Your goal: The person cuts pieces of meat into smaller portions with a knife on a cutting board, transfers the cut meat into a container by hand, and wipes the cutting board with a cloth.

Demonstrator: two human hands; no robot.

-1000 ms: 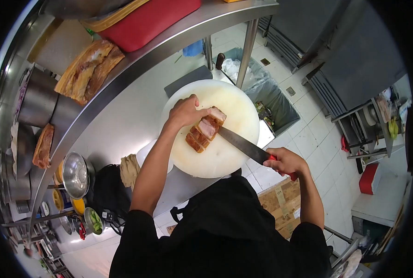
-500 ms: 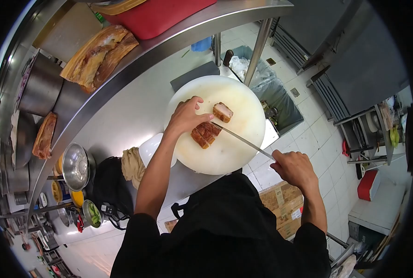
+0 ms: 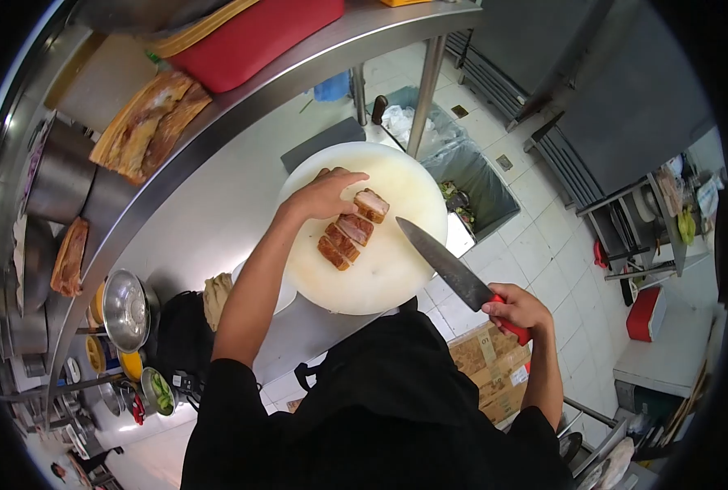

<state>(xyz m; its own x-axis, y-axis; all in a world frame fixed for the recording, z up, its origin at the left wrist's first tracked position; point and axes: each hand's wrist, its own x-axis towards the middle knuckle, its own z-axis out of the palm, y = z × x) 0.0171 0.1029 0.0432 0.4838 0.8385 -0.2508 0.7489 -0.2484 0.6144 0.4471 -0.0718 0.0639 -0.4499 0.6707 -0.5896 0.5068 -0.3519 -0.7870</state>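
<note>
My right hand (image 3: 520,310) grips the red handle of a broad kitchen knife (image 3: 445,265). The blade points up and left, over the right part of a round white cutting board (image 3: 396,282), with its flat side in view. Several thick slices of browned roast meat (image 3: 354,229) lie in a slanting row on the board. At the upper end of the row, a slice with a pale cut face (image 3: 371,205) is beside my left hand (image 3: 325,194). The left hand's fingers are stretched out and apart from the thumb, which is at or touching that slice.
A raised steel shelf (image 3: 241,110) holds a large slab of roast meat (image 3: 147,131), a smaller piece (image 3: 70,257) and a red tub (image 3: 258,41). Steel bowls (image 3: 127,310) stand at left. A lined bin (image 3: 482,184) is beyond the board, cardboard boxes (image 3: 494,367) at lower right.
The knife has come away from the meat to the right and its blade has turned flat side up. The slices now lie in a looser row. The left hand's fingers have straightened. The view has shifted.
</note>
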